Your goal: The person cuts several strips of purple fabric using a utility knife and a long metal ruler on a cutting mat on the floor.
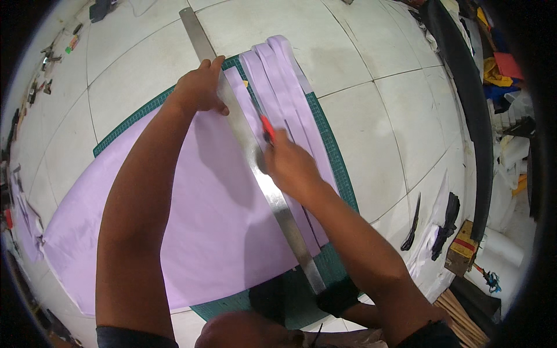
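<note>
Lilac fabric (214, 232) lies spread over a green cutting mat (331, 136), with a long steel ruler (264, 180) laid across it at a slant. My left hand (200, 90) rests on the upper part of the ruler, its thumb and fingers spread apart on the metal. In my closed right hand (293, 165) is a red-handled cutter (267, 127), held just right of the ruler, its tip toward the fabric. Cut fabric strips (278, 69) lie in overlapping folds along the mat's right side. The fingers on the cutter are partly hidden and slightly blurred.
White floor tiles (371, 133) surround the mat. Black-handled scissors (411, 229) lie on the floor at the right, near a black bundle (445, 226) and a yellow-brown box (462, 249). A long black roll (464, 87) runs along the right. Small tools line the left edge.
</note>
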`<state>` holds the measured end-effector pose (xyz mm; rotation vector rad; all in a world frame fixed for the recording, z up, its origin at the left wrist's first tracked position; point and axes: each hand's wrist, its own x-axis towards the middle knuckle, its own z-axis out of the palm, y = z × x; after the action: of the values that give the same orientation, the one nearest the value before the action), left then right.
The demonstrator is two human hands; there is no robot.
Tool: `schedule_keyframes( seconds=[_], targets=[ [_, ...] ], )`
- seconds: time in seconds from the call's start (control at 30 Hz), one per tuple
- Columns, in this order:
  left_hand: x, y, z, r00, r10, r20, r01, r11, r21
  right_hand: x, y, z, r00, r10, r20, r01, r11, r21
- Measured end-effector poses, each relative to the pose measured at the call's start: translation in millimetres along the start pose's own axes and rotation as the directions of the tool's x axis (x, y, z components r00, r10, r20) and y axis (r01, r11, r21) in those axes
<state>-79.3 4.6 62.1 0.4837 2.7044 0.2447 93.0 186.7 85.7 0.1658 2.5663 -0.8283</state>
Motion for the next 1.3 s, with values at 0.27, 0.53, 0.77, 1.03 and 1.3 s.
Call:
schedule_keyframes(
  seconds=[0.27, 0.53, 0.77, 1.03, 1.3],
  targets=[
    [1.2, -1.4, 0.9, 1.000, -0.009, -0.018, 0.009, 1.000, 0.005, 88.0, -62.5, 1.8, 0.997, 0.002, -0.075, 0.000, 1.000, 0.017],
    [1.2, 1.6, -1.3, 1.000, 0.012, -0.009, -0.012, 1.000, 0.016, 96.4, -61.1, 7.5, 0.995, -0.025, -0.094, 0.022, 0.999, -0.033],
    [5.8, 6.7, -1.3, 0.999, -0.001, 0.051, -0.004, 0.995, 0.096, 98.9, -67.7, -1.6, 1.000, 0.004, -0.001, -0.004, 0.998, -0.063],
    [9.5, 9.7, -0.8, 0.995, 0.072, 0.073, -0.080, 0.991, 0.110, 65.1, -39.4, -12.1, 0.994, 0.031, 0.101, -0.023, 0.997, -0.075],
    [25.0, -18.9, 25.3, 0.990, 0.124, 0.066, -0.134, 0.972, 0.191, -87.4, 26.2, 9.9, 0.894, 0.301, 0.331, -0.273, 0.953, -0.129]
  ],
)
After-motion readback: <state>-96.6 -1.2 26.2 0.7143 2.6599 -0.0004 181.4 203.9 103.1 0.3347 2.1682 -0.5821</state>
